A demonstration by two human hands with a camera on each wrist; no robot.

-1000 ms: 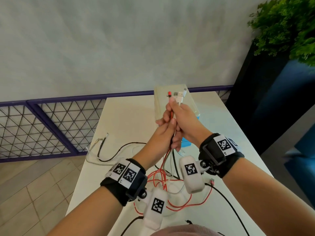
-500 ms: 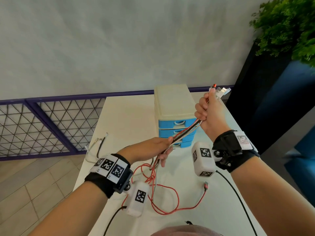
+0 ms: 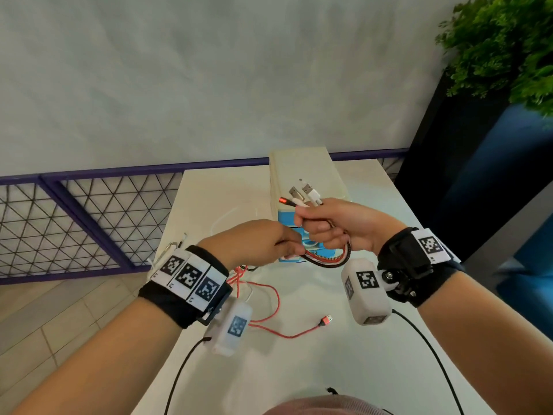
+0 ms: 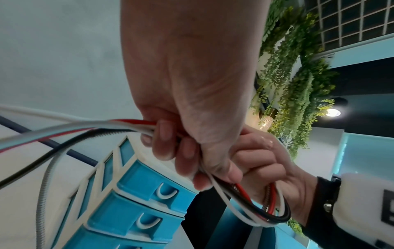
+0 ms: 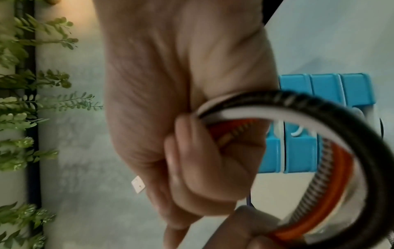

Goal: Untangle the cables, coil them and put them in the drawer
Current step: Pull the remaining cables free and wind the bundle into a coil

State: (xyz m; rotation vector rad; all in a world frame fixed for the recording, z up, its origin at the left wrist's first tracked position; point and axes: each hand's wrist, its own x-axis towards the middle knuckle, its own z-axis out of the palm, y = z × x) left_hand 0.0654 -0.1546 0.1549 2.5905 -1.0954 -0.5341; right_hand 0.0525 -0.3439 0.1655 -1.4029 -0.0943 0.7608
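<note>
My right hand (image 3: pixel 338 226) is back in from the far right, close to my left hand (image 3: pixel 254 244); the cables (image 3: pixel 326 260), stretched straight half a second ago, now curve in a short loop between them, plug ends (image 3: pixel 302 194) tilted leftward.

No readable text, only square coded markers on wristbands (image 3: pixel 188 275), camera housings (image 3: pixel 365 290)

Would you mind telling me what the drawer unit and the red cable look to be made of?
Drawer unit: apparently moulded plastic, a cream shell with smooth blue fronts and white loop handles. Red cable: probably a braided fabric sheath, matte and finely textured, though too thin to confirm.
</note>
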